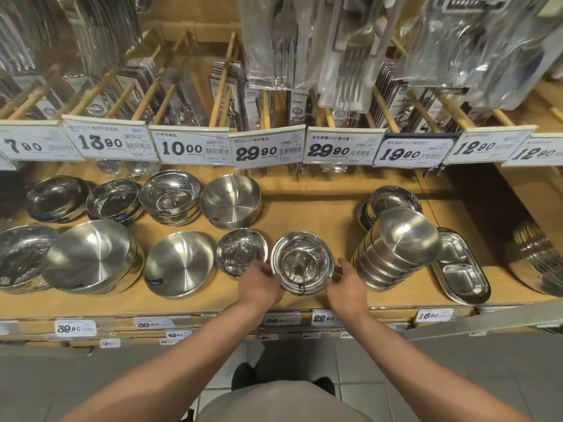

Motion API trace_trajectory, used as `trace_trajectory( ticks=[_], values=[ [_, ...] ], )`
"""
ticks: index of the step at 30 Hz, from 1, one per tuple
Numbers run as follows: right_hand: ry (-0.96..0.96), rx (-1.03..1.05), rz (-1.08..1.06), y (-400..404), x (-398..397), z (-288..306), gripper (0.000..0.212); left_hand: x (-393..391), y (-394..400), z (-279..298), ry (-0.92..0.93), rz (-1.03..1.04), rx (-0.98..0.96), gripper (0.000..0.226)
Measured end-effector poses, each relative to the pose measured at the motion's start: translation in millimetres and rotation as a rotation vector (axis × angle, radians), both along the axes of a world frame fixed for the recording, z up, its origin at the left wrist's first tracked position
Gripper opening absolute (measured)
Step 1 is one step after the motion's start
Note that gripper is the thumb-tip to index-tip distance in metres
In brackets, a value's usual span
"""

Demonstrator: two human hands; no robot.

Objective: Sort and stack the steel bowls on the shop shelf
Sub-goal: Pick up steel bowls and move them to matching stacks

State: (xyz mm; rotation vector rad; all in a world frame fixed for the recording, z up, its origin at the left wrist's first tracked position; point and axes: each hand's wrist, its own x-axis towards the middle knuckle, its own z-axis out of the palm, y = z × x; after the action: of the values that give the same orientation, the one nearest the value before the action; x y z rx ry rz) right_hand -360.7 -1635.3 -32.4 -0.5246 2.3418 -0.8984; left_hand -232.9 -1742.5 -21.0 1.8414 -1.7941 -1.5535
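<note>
While both hands reach over the front edge of the wooden shelf [304, 214], I see a short stack of polished steel bowls [302, 263] sitting between them, near that front edge. My left hand [262, 283] touches the stack's left side, its fingers curved against the rim and wall; the right hand [344, 283] sits at the stack's right side with fingers loosely spread toward the wall, and I cannot tell whether they press it or merely brush it. Neither hand lifts the stack; it rests on the shelf board.

Just left of the stack, almost touching it, stands a small shiny bowl [242, 252]. Further left of the stack lies a brushed bowl [179, 263], and beyond that a large brushed bowl [88, 254]. Right of the stack, a tall leaning pile of brushed bowls [396, 248] tilts its mouth toward me, and past it lie divided steel trays [463, 269]. Behind the stack, toward the back of the shelf, sits a deep brushed bowl [230, 199]. Above the stack hang white price tags [265, 147] and packed cutlery [350, 53].
</note>
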Motion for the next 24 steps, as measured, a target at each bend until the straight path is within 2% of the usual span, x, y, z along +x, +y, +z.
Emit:
trace_trajectory(
  ticks=[4,11,15,24],
  values=[
    [-0.007,0.031,0.029,2,-2,-2,0.027,-1,-4,0,-0.051,-0.061,-0.033,0.017],
    [-0.093,0.096,-0.014,0,-6,6,0.029,-5,-10,3,-0.145,-0.155,-0.084,0.021],
    [-0.063,0.129,-0.031,-5,-9,8,0.027,-7,-16,4,-0.169,-0.145,-0.081,0.008],
    [-0.067,0.122,-0.072,-9,-11,9,0.030,-8,-30,2,-0.109,-0.143,-0.014,0.018]
  ],
)
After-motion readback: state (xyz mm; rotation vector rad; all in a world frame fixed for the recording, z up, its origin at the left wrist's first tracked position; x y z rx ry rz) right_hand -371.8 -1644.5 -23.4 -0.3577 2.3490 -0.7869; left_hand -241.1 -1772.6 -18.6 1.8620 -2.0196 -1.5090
